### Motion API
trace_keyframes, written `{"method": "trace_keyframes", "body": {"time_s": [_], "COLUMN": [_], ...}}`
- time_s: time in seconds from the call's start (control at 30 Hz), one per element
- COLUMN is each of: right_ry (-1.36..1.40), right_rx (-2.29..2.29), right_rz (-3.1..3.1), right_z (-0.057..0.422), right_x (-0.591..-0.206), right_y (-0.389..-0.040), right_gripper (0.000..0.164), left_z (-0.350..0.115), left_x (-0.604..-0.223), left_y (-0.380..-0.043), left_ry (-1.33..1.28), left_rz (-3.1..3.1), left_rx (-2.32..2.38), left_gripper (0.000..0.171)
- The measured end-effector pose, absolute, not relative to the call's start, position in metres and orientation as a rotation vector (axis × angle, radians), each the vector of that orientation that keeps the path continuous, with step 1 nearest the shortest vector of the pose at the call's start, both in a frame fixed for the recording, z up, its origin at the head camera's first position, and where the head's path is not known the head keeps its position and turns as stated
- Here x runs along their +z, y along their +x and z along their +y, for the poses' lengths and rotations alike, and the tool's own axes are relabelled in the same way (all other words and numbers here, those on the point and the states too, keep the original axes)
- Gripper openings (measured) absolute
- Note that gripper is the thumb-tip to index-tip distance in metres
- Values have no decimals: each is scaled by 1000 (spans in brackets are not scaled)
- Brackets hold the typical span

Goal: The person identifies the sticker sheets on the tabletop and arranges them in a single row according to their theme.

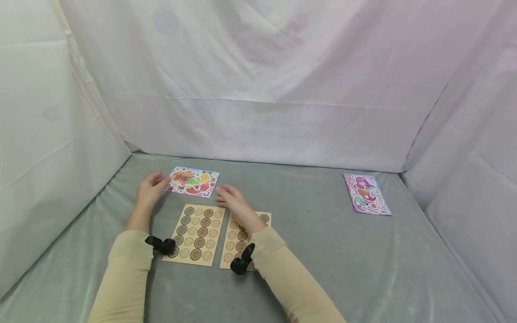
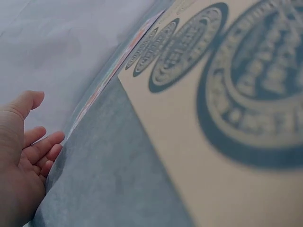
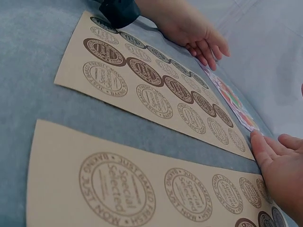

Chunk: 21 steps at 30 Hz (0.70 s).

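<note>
A colourful mermaid sticker sheet (image 1: 193, 182) lies flat at the back left of the table. At its left edge, my left hand (image 1: 149, 190) has its fingertips right by the sheet's border, the fingers loosely bent. My right hand (image 1: 236, 204) is just off the sheet's lower right corner, above the top of a tan sheet of round stickers (image 1: 230, 235) that the forearm partly covers. A second tan sheet of round stickers (image 1: 195, 233) lies beside it on the left. In the right wrist view both hands, left (image 3: 201, 33) and right (image 3: 284, 165), flank the mermaid sheet (image 3: 232, 101).
Another mermaid sticker sheet (image 1: 366, 194), mostly pink and purple, lies at the back right. A grey cloth (image 1: 323, 251) covers the table. White curtains (image 1: 258, 76) close off the back and both sides. Each wrist wears a black camera mount (image 1: 160, 245).
</note>
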State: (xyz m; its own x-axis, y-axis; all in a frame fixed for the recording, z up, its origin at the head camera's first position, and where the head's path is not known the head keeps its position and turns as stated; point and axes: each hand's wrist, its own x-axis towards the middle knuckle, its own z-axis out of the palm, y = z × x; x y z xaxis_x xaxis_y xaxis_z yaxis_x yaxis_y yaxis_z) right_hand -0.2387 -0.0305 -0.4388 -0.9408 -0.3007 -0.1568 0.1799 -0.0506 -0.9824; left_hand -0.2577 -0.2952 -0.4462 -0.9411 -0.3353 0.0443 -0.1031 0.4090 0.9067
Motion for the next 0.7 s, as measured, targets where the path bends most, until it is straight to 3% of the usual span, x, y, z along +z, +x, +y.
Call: {"method": "trace_keyframes", "body": {"time_s": [0.7], "right_ry": [-129], "right_rx": [-2106], "right_rz": [1755], "right_z": [-39], "right_x": [-444], "right_y": [-244], "right_gripper": [58], "left_z": [-298], "left_x": [-444], "left_y": [-259], "left_ry": [344], "left_rz": [-2491], "left_rx": [-1665], "left_gripper": [64]}}
